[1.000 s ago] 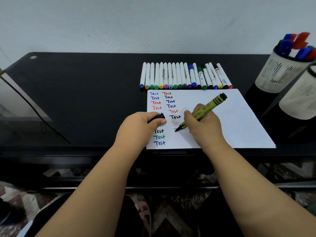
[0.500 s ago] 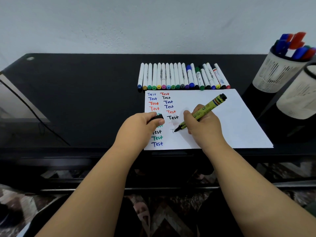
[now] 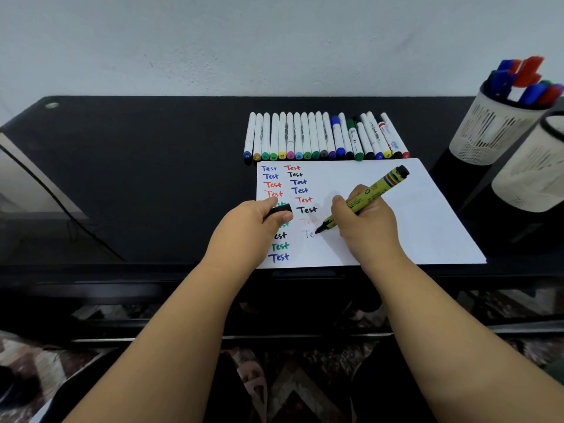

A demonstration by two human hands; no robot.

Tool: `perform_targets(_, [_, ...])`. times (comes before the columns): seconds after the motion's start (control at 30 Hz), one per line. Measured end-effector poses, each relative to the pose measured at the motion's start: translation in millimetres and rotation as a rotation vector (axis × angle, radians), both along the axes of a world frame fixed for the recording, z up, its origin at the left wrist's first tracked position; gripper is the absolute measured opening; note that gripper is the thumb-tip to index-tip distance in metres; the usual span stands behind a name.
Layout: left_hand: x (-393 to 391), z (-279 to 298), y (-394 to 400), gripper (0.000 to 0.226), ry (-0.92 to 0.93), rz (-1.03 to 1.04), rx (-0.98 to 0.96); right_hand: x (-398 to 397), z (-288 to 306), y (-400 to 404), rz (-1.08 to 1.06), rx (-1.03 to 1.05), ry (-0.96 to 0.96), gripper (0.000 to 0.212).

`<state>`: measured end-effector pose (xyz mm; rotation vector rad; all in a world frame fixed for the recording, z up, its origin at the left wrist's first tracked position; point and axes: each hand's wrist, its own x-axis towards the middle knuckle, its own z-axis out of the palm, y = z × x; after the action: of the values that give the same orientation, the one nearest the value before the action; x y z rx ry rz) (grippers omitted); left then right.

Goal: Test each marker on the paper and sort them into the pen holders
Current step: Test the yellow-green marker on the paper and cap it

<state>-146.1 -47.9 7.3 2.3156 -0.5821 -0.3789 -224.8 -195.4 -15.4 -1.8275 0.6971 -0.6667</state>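
While our right hand [image 3: 366, 221] is gripping the yellow marker [image 3: 363, 199] on the paper [image 3: 412, 221], our left hand [image 3: 247, 230] fingers are pinching what seems its black cap [image 3: 279, 210] over the black desk [image 3: 137, 166] beneath a pale wall [image 3: 244, 41].

The counter [image 3: 152, 178] is black, smooth and faintly glossy; the paper [image 3: 412, 227] matt white; the pen holders [image 3: 488, 132] pale perforated plastic; the yellow-green marker [image 3: 370, 195] smooth printed plastic, slightly shiny.

We're prob. in a home: glossy black desk [image 3: 137, 178] against a plain white wall [image 3: 213, 41], patterned rug [image 3: 305, 392] on the floor below our hands, w/ a cable [image 3: 76, 224] trailing left.
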Motion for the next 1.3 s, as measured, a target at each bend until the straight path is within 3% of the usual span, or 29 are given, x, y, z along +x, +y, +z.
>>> perform_targets(0.33, [0, 1, 0, 0.027, -0.056, -0.022, -0.019, 0, 2, 2, -0.027, -0.051, -0.007, 0.042])
perform_targets(0.8, [0, -1, 1, 0.032, -0.058, -0.021, -0.063, -1, 4, 1, -0.019, -0.034, 0.002, 0.039])
perform_targets(1.13, [-2, 1, 0, 0.032, -0.052, -0.04, -0.083, -1, 11, -6, -0.1, 0.258, -0.092, 0.038])
perform_targets(1.3, [-5, 3, 1, 0.03, 0.079, -0.041, -0.196, -4, 19, -2, -0.063, 0.378, -0.152, 0.039])
